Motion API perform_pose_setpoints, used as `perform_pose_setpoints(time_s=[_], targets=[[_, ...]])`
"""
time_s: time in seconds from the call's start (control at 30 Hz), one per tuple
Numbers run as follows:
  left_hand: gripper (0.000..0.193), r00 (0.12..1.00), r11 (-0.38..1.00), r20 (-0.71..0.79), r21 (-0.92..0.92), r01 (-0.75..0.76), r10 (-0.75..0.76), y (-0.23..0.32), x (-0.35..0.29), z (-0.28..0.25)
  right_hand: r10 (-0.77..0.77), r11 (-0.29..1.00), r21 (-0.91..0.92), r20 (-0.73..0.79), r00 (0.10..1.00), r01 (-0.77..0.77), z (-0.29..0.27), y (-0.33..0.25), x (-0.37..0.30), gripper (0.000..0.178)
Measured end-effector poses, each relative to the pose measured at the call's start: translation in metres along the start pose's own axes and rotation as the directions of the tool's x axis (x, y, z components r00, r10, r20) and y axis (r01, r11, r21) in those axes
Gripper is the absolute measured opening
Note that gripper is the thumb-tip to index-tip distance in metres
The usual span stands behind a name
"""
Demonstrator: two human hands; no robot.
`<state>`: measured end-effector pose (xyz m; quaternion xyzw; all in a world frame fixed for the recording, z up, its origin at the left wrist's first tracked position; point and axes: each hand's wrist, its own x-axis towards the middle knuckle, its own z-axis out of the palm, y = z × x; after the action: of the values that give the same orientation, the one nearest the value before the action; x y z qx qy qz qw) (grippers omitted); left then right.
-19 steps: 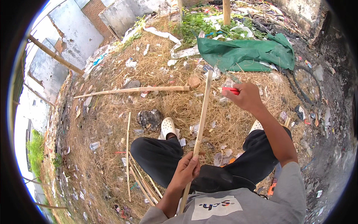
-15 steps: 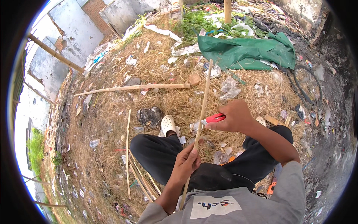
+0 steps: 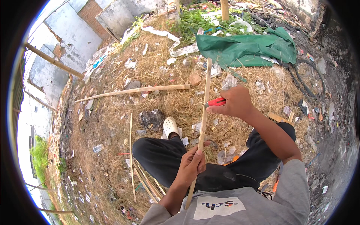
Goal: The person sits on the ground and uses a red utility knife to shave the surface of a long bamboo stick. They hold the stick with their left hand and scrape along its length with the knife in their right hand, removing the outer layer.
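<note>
My left hand [image 3: 192, 165] is closed around the lower part of a long, pale bamboo strip [image 3: 207, 80], just in front of my lap. The strip slants upward and away from me, its lower end against my shirt. My right hand [image 3: 236, 103] grips a red utility knife [image 3: 216, 102], its front end at the strip's right edge, well above my left hand. The blade is mostly hidden at the strip.
Several thin bamboo strips [image 3: 148, 184] lie beside my left knee, with a longer bamboo pole [image 3: 150, 89] farther off. A dark stone [image 3: 151, 119] sits near my left shoe [image 3: 170, 126]. Beyond are a green tarp [image 3: 243, 50] and a black hose [image 3: 300, 82]. Litter covers the dry grass.
My right hand and the knife have moved a little away from me along the strip. The strip has turned, so a broader face shows, and my left hand has shifted slightly right.
</note>
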<state>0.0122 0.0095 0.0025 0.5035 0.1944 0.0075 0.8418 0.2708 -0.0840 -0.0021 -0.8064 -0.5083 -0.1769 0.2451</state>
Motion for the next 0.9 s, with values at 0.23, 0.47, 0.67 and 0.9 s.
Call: perform_pose_setpoints(time_s=[0.23,0.47,0.67,0.9], targets=[[0.043,1.000,1.000,0.003,-0.015,0.011,-0.011,0.000,-0.010,-0.002,0.045,0.999,0.029,0.010,0.999,-0.045,-0.004,-0.008,0.003,0.071],[0.042,0.992,0.995,0.081,0.024,0.097,-0.099,-0.010,-0.022,0.006,0.402,0.913,-0.029,-0.102,0.910,-0.407,-0.001,0.042,0.024,0.077],[0.046,0.984,0.991,0.130,0.060,0.119,-0.126,-0.016,-0.041,0.009,0.666,0.740,0.063,0.070,0.743,-0.670,-0.025,0.112,0.031,0.082],[0.048,0.993,0.994,-0.116,0.109,0.025,-0.013,-0.006,-0.021,-0.001,0.136,0.979,0.136,0.141,0.981,-0.155,-0.026,-0.005,-0.012,0.070]])
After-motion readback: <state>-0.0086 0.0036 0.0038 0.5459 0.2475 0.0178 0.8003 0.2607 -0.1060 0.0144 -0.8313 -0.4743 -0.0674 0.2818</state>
